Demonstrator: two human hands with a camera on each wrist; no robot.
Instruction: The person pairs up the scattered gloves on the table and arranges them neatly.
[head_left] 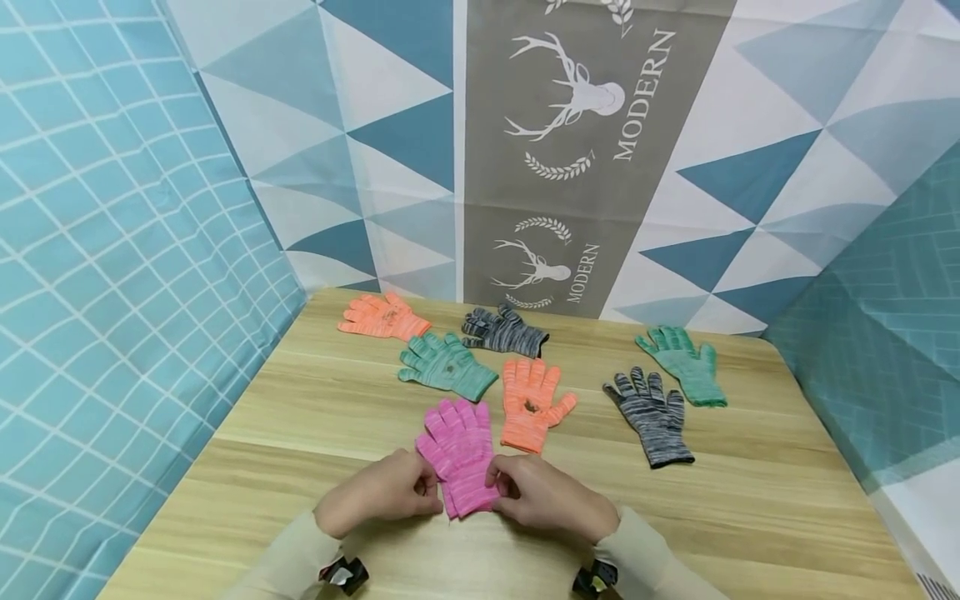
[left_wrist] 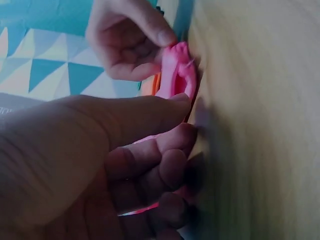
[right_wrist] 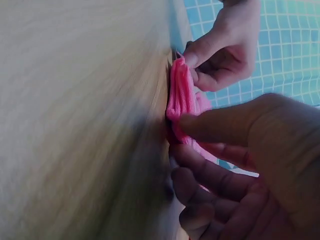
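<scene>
Watching from my remote post, I saw what seemed a stacked pair of pink knitted fabric gloves (head_left: 459,454) lying flat on the pale wood-grain tabletop (head_left: 315,467), their cuffs toward the person. The left hand (head_left: 393,492) pinched the left edge of the cuffs between thumb and fingertips, and the right hand (head_left: 536,490) pinched the right edge likewise; I could not tell whether each pinch took in every layer. An orange knitted glove with a dark smudge (head_left: 527,379) lay just beside the pair, and a green knitted glove (head_left: 447,367) lay near its fingertip end.

I judged the pair light, soft and limp, apt to ruck under a small pull, with little to break and enough texture to resist slipping from bare skin. The cuffs looked the best hold, since the layers gathered thickest there; the loose glove fingers would probably have flopped. A shallow pinch risked letting one layer slide over another.
</scene>
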